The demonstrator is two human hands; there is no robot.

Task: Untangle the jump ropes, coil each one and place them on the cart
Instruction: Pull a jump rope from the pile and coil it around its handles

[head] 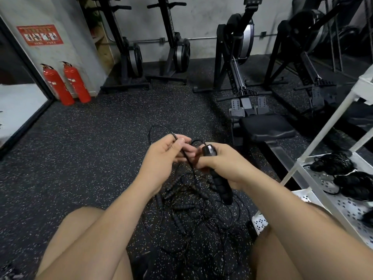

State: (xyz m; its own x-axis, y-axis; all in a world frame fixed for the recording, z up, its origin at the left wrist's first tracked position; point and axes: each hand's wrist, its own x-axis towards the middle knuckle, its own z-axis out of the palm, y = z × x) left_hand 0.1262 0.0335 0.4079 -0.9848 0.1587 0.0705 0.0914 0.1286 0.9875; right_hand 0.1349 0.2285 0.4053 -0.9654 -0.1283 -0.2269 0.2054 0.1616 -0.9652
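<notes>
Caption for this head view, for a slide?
Right hand grips a handle, left hand pinches a cord above the tangle.

I find open floor (90, 148) wide to the left, but the tangled ropes (191, 209) fill the ground between the knees, the rower seat (266, 128) blocks ahead-right, and the cart (343, 209) admits entry only between its slanting posts, coiled ropes (333, 163) crowding its shelf's far corner.

Tangled ropes (193, 211) on floor (80, 158), cart (333, 199) right.
</notes>
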